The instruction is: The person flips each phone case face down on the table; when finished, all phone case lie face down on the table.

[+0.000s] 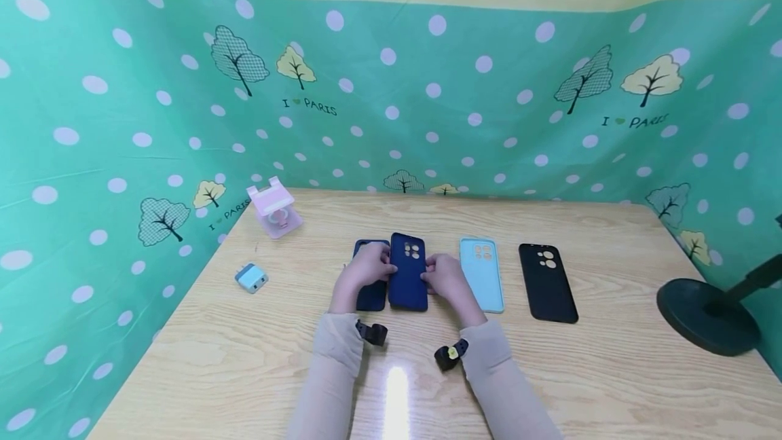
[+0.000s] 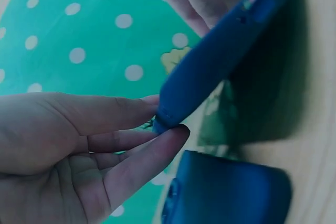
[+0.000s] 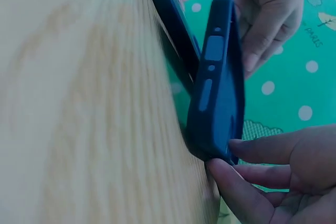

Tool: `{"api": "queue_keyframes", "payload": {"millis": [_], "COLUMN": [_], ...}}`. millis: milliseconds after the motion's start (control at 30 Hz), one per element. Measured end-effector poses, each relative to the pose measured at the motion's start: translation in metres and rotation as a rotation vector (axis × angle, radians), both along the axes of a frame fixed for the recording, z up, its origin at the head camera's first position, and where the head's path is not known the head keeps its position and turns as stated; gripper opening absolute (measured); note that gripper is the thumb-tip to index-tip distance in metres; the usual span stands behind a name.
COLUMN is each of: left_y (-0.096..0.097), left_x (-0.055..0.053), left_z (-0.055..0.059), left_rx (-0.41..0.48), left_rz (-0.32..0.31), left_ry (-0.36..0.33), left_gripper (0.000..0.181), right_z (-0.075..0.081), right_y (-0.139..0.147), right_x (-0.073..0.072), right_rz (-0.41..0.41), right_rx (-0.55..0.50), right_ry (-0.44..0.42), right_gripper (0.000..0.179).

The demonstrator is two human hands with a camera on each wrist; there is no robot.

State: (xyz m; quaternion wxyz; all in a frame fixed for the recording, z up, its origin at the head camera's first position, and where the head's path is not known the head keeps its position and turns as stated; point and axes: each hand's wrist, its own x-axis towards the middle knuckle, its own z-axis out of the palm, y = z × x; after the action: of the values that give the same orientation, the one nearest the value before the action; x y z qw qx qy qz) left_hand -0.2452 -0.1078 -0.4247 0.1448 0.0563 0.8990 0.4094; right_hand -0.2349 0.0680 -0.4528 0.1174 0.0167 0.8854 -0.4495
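A navy blue phone case (image 1: 407,273) is held by both hands, its camera cutouts at the far end in the head view. On its left edge the left hand (image 1: 369,266) pinches it between thumb and fingers, also seen in the left wrist view (image 2: 79,150). The right hand (image 1: 447,277) pinches the opposite edge; in the right wrist view, its thumb and fingertips grip a corner of the case (image 3: 210,98). A second dark blue phone case (image 1: 370,299) lies partly under the left hand. Right of the hands lies a light blue phone case (image 1: 482,277).
A black phone case (image 1: 548,284) lies farther right on the wooden table (image 1: 244,358). A black round stand base (image 1: 707,316) is at the right edge. At the left are a pink phone stand (image 1: 275,208) and a blue-and-white charger plug (image 1: 252,278). A patterned green curtain (image 1: 391,87) hangs behind.
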Motion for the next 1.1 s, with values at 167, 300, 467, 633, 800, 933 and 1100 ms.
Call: {"api": "queue_keyframes", "payload": {"millis": [167,300,467,633,800,933,1100], "left_y": [-0.001,0.0,0.002,0.006,0.012,0.016,0.018], "left_x": [0.004,0.006,0.009,0.01,0.011,0.01,0.008], "left_z": [0.01,0.015,0.021,0.024,0.025,0.023,0.018], "left_rx": [0.022,0.004,-0.027,-0.01,0.013,0.043,0.06], "left_rz": [0.02,0.014,-0.002,-0.03,-0.047,-0.062,-0.073], "left_ry": [0.021,0.052,0.094,0.119,0.114,0.102,0.081], "left_gripper": [0.05,0.048,0.048,0.044,0.044,0.043,0.043], "right_z": [0.0,0.0,-0.001,0.001,0.004,0.009,0.015], "right_y": [-0.009,-0.012,-0.013,-0.01,-0.004,-0.001,0.001], "right_x": [0.002,0.004,0.004,0.003,0.001,0.0,0.0], "right_rz": [0.008,0.033,0.049,0.041,0.018,-0.042,-0.065], "right_rx": [-0.043,-0.094,-0.157,-0.238,-0.335,-0.4,-0.429], "right_ry": [-0.014,-0.012,-0.007,-0.04,-0.101,-0.109,-0.077], "right_gripper": [0.034,0.036,0.035,0.033,0.035,0.039,0.036]}}
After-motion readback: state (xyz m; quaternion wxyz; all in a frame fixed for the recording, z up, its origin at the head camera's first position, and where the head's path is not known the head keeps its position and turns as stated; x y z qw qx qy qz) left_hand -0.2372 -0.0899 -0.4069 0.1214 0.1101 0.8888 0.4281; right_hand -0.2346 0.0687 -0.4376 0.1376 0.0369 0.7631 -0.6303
